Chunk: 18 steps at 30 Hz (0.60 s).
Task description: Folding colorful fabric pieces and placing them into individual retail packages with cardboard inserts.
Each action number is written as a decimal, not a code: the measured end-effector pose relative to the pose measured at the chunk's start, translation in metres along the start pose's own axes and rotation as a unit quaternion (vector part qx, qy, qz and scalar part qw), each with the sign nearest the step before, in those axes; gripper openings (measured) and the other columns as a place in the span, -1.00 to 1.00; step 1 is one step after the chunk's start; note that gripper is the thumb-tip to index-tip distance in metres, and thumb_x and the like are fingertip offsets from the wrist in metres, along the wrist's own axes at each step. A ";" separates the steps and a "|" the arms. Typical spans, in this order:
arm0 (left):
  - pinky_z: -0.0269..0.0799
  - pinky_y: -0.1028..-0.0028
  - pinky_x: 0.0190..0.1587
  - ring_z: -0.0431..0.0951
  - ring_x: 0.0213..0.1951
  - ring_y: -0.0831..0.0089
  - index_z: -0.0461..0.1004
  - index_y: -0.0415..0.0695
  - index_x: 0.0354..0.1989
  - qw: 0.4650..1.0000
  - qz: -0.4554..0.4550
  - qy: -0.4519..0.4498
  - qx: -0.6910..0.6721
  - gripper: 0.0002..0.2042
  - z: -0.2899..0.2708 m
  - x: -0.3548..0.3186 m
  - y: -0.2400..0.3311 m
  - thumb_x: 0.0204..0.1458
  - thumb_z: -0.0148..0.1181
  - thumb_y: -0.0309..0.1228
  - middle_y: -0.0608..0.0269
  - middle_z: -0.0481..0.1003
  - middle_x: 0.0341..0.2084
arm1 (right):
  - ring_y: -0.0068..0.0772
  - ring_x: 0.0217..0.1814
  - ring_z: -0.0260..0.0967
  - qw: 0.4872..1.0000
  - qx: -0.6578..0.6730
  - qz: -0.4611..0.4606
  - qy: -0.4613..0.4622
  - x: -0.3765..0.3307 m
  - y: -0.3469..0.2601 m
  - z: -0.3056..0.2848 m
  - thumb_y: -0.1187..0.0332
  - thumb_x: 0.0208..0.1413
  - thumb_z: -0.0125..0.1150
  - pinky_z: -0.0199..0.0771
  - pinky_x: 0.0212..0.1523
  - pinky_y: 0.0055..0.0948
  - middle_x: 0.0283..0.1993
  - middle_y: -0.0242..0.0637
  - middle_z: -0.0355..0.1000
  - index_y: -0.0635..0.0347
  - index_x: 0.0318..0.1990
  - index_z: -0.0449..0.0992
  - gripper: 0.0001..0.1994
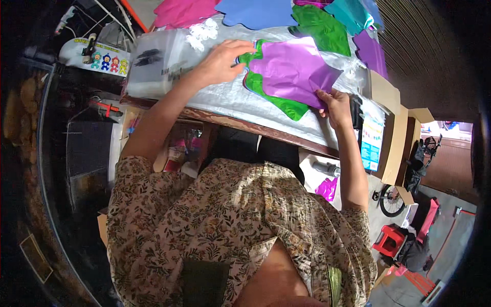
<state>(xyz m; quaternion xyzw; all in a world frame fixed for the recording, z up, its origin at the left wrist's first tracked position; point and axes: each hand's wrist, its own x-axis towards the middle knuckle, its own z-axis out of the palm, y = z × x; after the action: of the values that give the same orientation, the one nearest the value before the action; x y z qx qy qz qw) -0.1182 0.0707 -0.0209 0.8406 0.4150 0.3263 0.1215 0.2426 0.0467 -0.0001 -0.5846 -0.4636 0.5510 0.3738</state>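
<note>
Purple foil sheet (294, 71): lies on top of green foil sheet (276, 97), mid-table, near front edge; stacked so edges can be lined up, judged.
Head view, L hand (222, 62): fingers curled, pinching upper-left corner of stack where green pokes out; pins it flat.
Head view, R hand (335, 105): thumb + fingers closed on purple sheet's lower-right corner, at table edge; opp. corner to L, keeps sheet taut.
Table cover (230, 100): silvery plastic, smooth, so foil slides.
Other foil shapes (255, 13): pink, blue, green, teal, spread at far side, apart from stack.
Clear plastic box (153, 64): just left of L hand.
Cardboard boxes (394, 128): right end, beside R hand.
</note>
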 end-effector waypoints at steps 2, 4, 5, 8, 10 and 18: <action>0.31 0.18 0.22 0.39 0.19 0.13 0.49 -0.08 0.08 1.000 0.010 0.002 0.016 -0.59 -0.002 0.009 0.001 -0.02 0.18 -0.49 0.16 0.44 0.13 | -0.54 -0.79 0.26 1.000 0.007 -0.008 0.007 -0.001 -0.006 0.006 0.44 0.17 0.24 0.20 -0.81 -0.59 -0.56 -0.29 0.48 0.39 -0.30 0.53 -0.86; 0.28 0.17 0.24 0.34 0.23 0.14 0.48 -0.09 0.09 0.998 -0.027 -0.040 0.038 -0.58 -0.001 0.008 0.015 -0.02 0.19 -0.45 0.16 0.40 0.16 | -0.55 -0.78 0.27 1.000 -0.012 0.020 0.009 -0.009 -0.008 0.014 0.41 0.18 0.24 0.20 -0.80 -0.59 -0.56 -0.28 0.48 0.39 -0.31 0.52 -0.83; 0.26 0.16 0.24 0.31 0.25 0.15 0.48 -0.10 0.09 0.996 -0.047 -0.060 0.051 -0.58 -0.003 0.006 0.021 -0.02 0.20 -0.43 0.16 0.38 0.18 | -0.55 -0.78 0.27 0.999 -0.021 0.033 0.008 -0.014 -0.009 0.019 0.39 0.19 0.25 0.20 -0.80 -0.59 -0.56 -0.28 0.48 0.39 -0.31 0.52 -0.82; 0.22 0.13 0.25 0.27 0.28 0.16 0.48 -0.10 0.09 0.994 -0.071 -0.079 0.024 -0.58 -0.007 0.000 0.020 -0.01 0.20 -0.41 0.18 0.37 0.19 | -0.42 -0.77 0.33 0.992 -0.113 0.048 -0.041 -0.027 -0.011 0.026 0.28 0.21 0.25 0.32 -0.75 -0.44 -0.58 -0.24 0.49 0.41 -0.29 0.51 -0.73; 0.20 0.12 0.25 0.25 0.29 0.16 0.48 -0.10 0.09 0.992 -0.085 -0.092 0.013 -0.59 -0.011 0.000 0.017 0.00 0.20 -0.40 0.19 0.36 0.20 | -0.37 -0.72 0.38 0.955 -0.294 -0.039 -0.012 -0.027 -0.020 0.023 0.25 0.20 0.25 0.36 -0.71 -0.38 -0.54 -0.22 0.51 0.38 -0.27 0.52 -0.72; 0.42 0.27 0.04 0.51 -0.01 0.14 0.58 -0.18 -0.10 0.998 -0.027 -0.051 -0.038 -0.73 -0.020 0.066 -0.030 0.02 0.23 -0.40 0.08 0.52 -0.05 | -0.04 0.16 0.36 0.745 -0.588 -0.312 0.051 0.019 -0.057 0.058 0.04 0.18 0.20 0.35 0.10 0.06 0.20 -0.03 0.36 0.16 0.18 0.39 -0.48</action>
<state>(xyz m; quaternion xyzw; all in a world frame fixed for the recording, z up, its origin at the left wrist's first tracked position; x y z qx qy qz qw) -0.1209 0.1396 0.0100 0.8393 0.4185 0.2947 0.1831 0.1773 0.0771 0.0419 -0.5386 -0.8324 -0.0084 0.1302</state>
